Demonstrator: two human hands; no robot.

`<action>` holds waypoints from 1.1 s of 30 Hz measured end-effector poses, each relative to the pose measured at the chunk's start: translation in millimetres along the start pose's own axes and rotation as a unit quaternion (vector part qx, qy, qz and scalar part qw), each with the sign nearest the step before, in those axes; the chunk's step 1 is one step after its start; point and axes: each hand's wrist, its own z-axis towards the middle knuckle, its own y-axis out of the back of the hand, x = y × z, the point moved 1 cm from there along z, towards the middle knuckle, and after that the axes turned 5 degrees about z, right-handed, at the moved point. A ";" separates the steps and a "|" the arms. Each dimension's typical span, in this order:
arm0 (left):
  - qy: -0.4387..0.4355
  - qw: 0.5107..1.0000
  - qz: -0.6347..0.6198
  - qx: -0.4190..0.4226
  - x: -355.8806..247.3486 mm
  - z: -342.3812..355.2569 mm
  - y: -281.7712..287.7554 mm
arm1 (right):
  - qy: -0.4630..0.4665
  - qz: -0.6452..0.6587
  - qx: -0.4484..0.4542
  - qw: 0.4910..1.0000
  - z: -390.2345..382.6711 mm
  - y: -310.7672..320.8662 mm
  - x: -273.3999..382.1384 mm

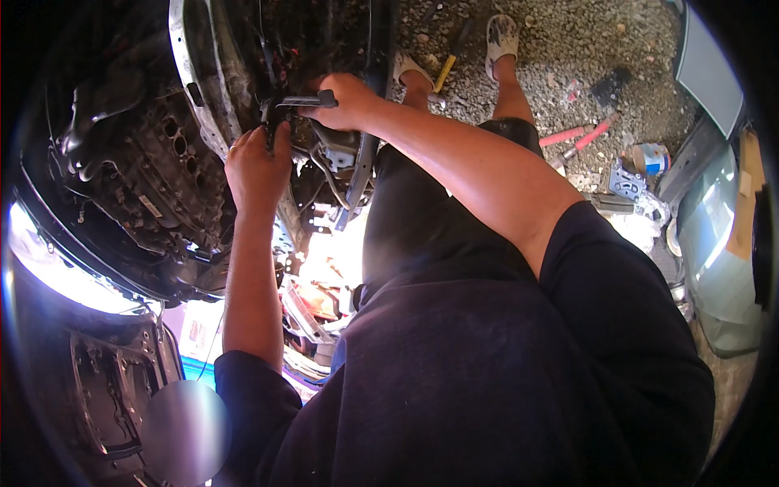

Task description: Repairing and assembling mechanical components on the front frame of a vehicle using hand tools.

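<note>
Both my hands are over the front of an open engine bay, near a curved metal body panel [199,101]. My left hand [258,166] is closed round a slim dark part, mostly hidden by the fingers, with its thumb pointing up. Just right of it, my right hand [347,104] has its fingers curled at a dark, bar-shaped tool [312,100] that lies crosswise towards the left hand. Its far end meets dark parts above the left fingertips, and shadow hides the contact. Left of my hands sits the bare engine block [174,162] with several round openings.
Gravel ground [568,57] carries a yellow-handled tool [445,73], red-handled tools [596,134], a can [652,158] and a metal bracket [625,180]. A pane of glass [706,235] leans at the right. Loose parts [312,304] lie below my left arm, and a dark panel [118,381] stands lower left.
</note>
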 end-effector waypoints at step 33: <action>0.004 1.000 0.026 -0.009 -1.1 -1.2 -3.7 | -0.037 -0.028 -0.037 0.998 -3.5 -4.4 11.2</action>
